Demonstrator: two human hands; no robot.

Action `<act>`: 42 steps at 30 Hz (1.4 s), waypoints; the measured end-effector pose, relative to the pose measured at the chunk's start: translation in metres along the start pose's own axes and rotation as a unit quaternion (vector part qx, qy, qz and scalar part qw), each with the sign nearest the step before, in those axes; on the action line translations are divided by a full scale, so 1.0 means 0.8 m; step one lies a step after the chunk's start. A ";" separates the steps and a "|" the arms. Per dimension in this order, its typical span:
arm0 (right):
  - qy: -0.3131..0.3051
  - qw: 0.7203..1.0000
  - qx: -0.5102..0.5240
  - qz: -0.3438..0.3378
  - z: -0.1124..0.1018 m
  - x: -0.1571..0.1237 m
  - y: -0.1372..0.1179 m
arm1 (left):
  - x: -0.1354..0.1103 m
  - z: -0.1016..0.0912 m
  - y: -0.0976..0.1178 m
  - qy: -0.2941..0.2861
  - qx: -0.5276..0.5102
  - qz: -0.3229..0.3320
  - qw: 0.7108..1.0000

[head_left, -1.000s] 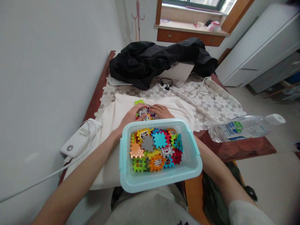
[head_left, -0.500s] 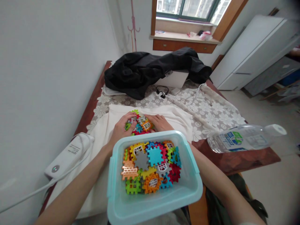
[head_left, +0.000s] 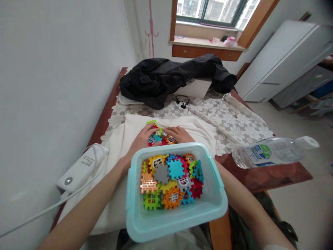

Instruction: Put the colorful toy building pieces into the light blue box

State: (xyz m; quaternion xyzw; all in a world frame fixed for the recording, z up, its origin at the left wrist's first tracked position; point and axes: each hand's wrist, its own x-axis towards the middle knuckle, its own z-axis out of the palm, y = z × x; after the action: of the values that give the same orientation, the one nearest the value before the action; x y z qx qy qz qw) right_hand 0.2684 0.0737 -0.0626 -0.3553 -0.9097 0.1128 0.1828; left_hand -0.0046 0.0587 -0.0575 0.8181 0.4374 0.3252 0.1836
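Head view, from left to right: a white power strip [head_left: 82,166] lies at the worktop's [head_left: 262,175] left edge on a cream cloth [head_left: 114,139]. Next comes the left hand [head_left: 142,139], its fingers curled around one side of a cluster of interlocking blocks [head_left: 160,137] resting on the cloth, just beyond the far rim of the teal bin [head_left: 221,180]. The right hand [head_left: 179,133] cups the cluster's other side, so both hands grasp it between them; whether the fingertips pinch single pieces cannot be told. The bin, close to the body, holds a loose heap of coloured blocks [head_left: 170,180]. Further right a clear water bottle [head_left: 270,151] lies on its side near the worktop's edge, and a black jacket [head_left: 171,78] is heaped at the far end. Pressing toothed pieces together probably goes best with the cluster steadied flat on the cloth, notches lined up squarely before pushing, and the forearms kept clear of the bin's rim.
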 end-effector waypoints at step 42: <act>0.171 0.979 0.025 0.112 -0.010 -0.019 0.023 | 0.005 0.000 -0.007 -0.031 0.029 0.022 0.999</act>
State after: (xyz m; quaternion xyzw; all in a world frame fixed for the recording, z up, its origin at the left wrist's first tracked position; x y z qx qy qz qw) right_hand 0.2930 0.0770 -0.0653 -0.4648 -0.8163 0.0928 0.3303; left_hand -0.0064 0.0654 -0.0589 0.8423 0.4222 0.2909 0.1664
